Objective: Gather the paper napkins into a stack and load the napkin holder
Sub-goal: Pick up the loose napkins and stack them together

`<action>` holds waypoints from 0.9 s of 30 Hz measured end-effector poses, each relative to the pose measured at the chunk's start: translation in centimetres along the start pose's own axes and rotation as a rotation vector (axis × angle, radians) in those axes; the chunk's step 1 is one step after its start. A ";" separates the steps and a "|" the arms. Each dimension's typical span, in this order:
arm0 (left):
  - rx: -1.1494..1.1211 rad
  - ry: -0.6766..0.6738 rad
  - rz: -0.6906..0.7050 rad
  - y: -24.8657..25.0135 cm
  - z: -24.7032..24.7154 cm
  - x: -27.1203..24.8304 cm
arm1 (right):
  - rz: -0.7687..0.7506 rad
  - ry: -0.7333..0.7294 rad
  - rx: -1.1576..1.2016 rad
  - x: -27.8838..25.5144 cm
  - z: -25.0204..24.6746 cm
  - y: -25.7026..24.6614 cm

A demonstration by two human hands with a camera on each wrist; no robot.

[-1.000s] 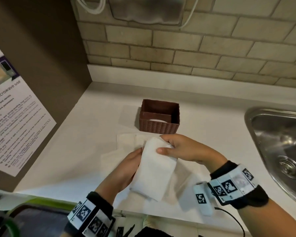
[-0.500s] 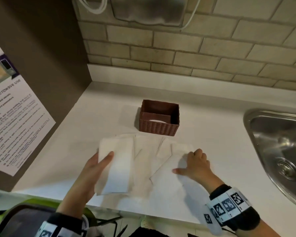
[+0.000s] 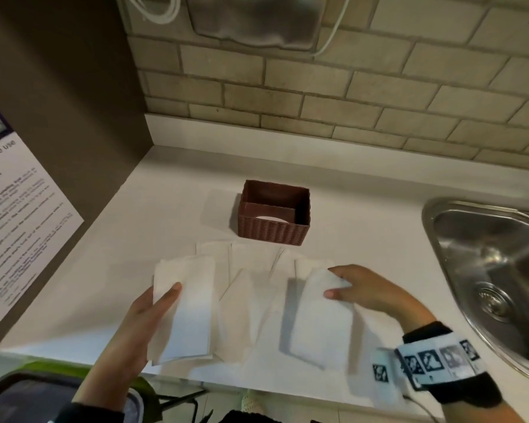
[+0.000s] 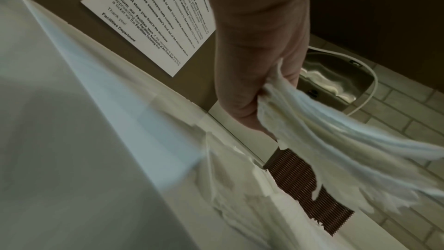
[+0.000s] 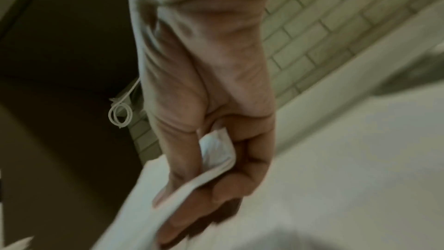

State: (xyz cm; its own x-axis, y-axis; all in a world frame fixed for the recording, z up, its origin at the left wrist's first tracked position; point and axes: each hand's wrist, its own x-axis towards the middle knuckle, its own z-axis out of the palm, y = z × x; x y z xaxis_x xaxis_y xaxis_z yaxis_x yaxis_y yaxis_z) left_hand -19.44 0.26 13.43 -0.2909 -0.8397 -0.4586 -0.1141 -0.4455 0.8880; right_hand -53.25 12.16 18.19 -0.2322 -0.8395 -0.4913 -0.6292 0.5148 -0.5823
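1. On a white counter (image 3: 171, 215), a person's left hand (image 3: 141, 325) holds a small stack of napkins (image 3: 185, 303), thumb laid across the top sheet and fingers hidden beneath; the left wrist view shows several layers fanning loose from that grip (image 4: 336, 140).
2. The right hand (image 3: 367, 291) pinches a single napkin (image 3: 318, 312) by its upper edge between thumb and curled fingers, the sheet lifted off the counter and casting a shadow below; the right wrist view confirms paper caught in the pinch (image 5: 216, 151).
3. More napkins (image 3: 251, 288) lie overlapped and askew on the counter between the two hands, not yet gathered.
4. The brown woven napkin holder (image 3: 274, 213) stands just behind the spread, open top up, well apart from both hands; something pale shows at its bottom, too unclear to name.
5. Risk: the fanned stack looks loosely held, so sheets could slip out or skew as the next one is added.
6. Risk: the thin, limp single napkin may fold or curl on itself in transit, spoiling a square stack.
7. Risk: sheets near the counter's front edge could be brushed off by a sweeping wrist.
8. Risk: an uneven stack would likely catch on the holder's rim when loaded.
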 end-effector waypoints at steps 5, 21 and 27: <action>0.012 -0.037 -0.022 -0.1 0.8 0.2 | 0.051 -0.038 -0.342 2.6 -3.2 -1.6; 0.031 0.065 -0.035 -0.2 1.4 0.0 | 0.050 -0.146 -0.396 8.4 -1.5 1.0; 0.034 0.071 -0.031 0.0 2.3 0.5 | 0.048 0.012 -0.489 8.3 0.0 1.7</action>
State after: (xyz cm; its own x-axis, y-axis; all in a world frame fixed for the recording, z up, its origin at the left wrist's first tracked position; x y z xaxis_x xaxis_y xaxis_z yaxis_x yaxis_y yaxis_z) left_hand -21.74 0.53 13.28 -0.2192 -0.8458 -0.4864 -0.1544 -0.4622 0.8732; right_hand -56.20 6.02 13.10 -0.2767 -0.8202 -0.5008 -0.8913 0.4138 -0.1853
